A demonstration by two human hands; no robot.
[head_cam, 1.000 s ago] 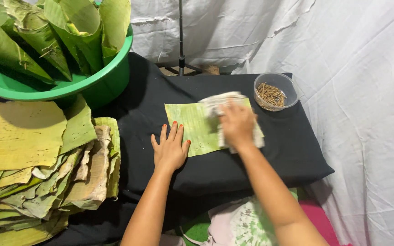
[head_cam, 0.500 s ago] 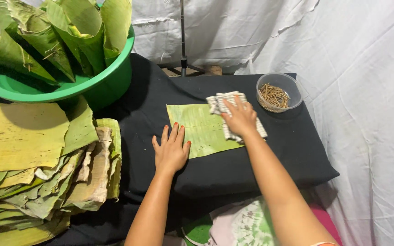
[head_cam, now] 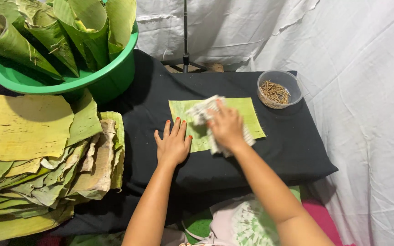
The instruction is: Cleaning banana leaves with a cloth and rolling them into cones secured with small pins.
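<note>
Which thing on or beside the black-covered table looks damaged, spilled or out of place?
Nothing is spilled. The pile of banana leaves at the left holds torn, browned, dried pieces with ragged edges, unlike the clean green rectangular leaf piece that the right hand rubs with a white patterned cloth. The small sticks stay inside the clear round bowl.

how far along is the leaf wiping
Done: rolled leaf cones fill the green basin. In hand: the right hand presses a cloth on one flat leaf piece while the left hand lies flat at its left edge. Left: a thick leaf stack waits at the left, and the bowl of sticks sits untouched.
</note>
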